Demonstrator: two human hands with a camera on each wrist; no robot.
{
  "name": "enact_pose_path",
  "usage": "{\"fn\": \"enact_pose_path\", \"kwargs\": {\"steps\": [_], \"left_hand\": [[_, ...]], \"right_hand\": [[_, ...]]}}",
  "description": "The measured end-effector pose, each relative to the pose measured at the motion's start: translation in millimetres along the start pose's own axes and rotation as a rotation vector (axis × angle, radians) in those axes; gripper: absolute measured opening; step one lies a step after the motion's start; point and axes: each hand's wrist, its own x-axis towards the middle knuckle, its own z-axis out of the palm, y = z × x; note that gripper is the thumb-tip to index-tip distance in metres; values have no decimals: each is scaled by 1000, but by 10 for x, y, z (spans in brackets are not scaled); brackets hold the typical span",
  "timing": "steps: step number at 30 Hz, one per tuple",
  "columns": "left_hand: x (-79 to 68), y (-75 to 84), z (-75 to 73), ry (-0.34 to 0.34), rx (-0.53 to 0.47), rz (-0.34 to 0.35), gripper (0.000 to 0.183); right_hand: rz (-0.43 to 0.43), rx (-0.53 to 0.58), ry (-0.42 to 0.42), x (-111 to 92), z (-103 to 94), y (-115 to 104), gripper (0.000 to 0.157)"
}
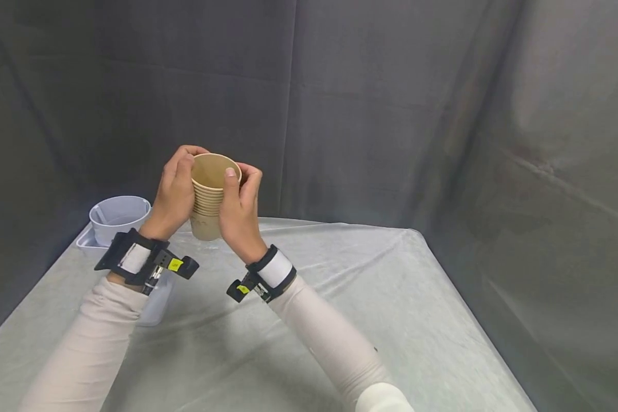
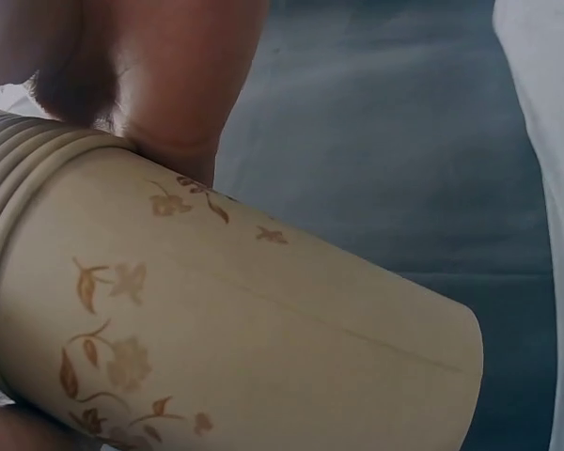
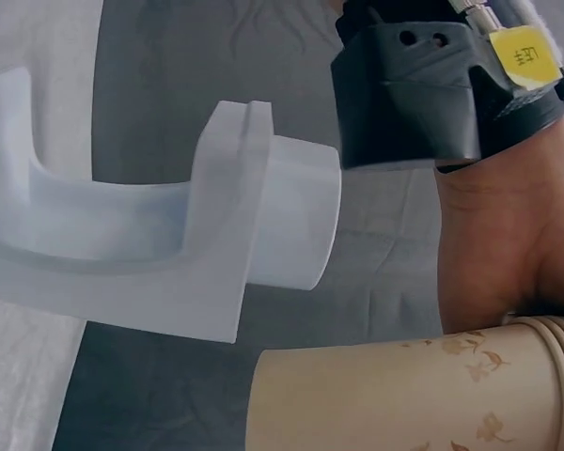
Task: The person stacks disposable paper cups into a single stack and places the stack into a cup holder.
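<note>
A stack of beige paper cups [image 1: 206,224] is held up above the table, slightly tilted, its open mouth facing me. My left hand [image 1: 174,191] grips the stack from the left, thumb near the rim. From the right, my right hand [image 1: 241,214] holds it too, with the thumb over the rim of the top cup. Several rolled rims show stacked below the mouth. Brown floral print marks the outermost cup [image 2: 263,319] in the left wrist view. The same printed cup wall [image 3: 376,399] crosses the bottom of the right wrist view.
A pale round tub [image 1: 119,213] stands at the table's back left on a white tray [image 1: 86,241], which my left forearm partly covers. The table [image 1: 391,297] wears a light grey cloth. Dark grey curtains [image 1: 365,114] enclose the back and sides.
</note>
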Motion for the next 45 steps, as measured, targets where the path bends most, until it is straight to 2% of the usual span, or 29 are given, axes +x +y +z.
{"fn": "enact_pose_path", "kwargs": {"steps": [13, 19, 26, 32, 36, 45], "left_hand": [[120, 180, -238, 94, -1, 65, 41], [155, 215, -331, 142, 22, 81, 40], [228, 262, -457, 203, 14, 95, 38], [259, 247, -565, 241, 10, 67, 37], [262, 217, -624, 265, 46, 53, 37], [249, 164, -780, 292, 122, 11, 37]], "right_hand": [[-80, 83, -17, 150, 199, -127, 30], [-119, 111, -52, 220, 270, -168, 31], [-121, 122, -72, 320, 383, -239, 31], [-107, 102, -82, 349, 486, -279, 32], [-97, 104, -83, 367, 559, -218, 33], [-59, 131, -109, 435, 812, 136, 35]]}}
